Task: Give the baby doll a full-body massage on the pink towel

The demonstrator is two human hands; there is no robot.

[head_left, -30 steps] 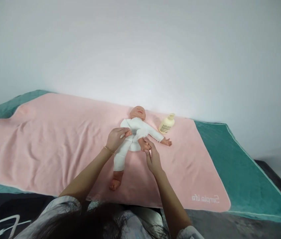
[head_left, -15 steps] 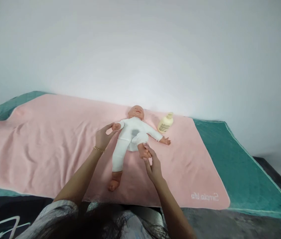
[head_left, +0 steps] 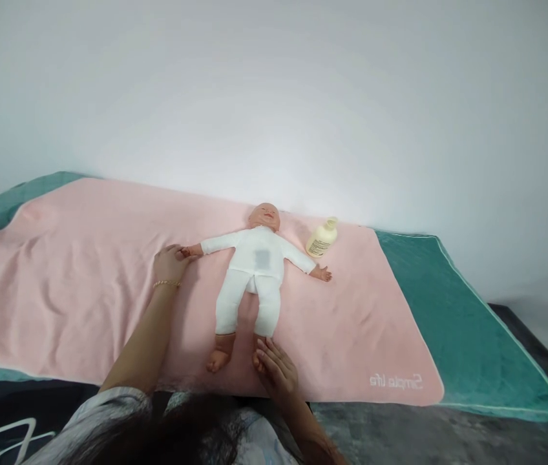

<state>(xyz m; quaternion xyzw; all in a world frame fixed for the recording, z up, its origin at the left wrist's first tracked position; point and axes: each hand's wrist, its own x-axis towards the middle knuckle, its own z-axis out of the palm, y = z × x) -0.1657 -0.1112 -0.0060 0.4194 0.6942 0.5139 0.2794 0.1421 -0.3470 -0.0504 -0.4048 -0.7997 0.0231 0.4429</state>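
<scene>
Head view. The doll [head_left: 257, 255] lies on its back on the pink blanket [head_left: 351, 336], head toward the pale wall [head_left: 274, 97], legs toward the wearer. Both its arms are spread outward; its legs lie straight and slightly apart. White body and limbs, bare head, hands and feet; I log a grey patch on its chest.

Left hand [head_left: 172, 263]: fingers curled over the doll's outstretched hand on that side, a light closed hold as far as I can read it; thumb placement I cannot make out. A gold-coloured bracelet [head_left: 166, 283] circles the wrist.

Right hand [head_left: 278, 371]: fingers nearly straight and close together, laid against the doll's foot nearer to it. Contact noted at the fingertips; I see no closed grip.

Pale yellow bottle [head_left: 321, 239]: on the blanket beside the doll's other arm, near the head, leaning somewhat in my view. Dark print on its front, too small for me to read.

Blanket: wrinkled on the left, flatter on the right, with mirror-reversed white lettering [head_left: 395, 381] at the near right corner. It overlies a green cloth [head_left: 468, 336], exposed at both ends. White curved object [head_left: 26, 433] at lower left; I cannot identify it.
</scene>
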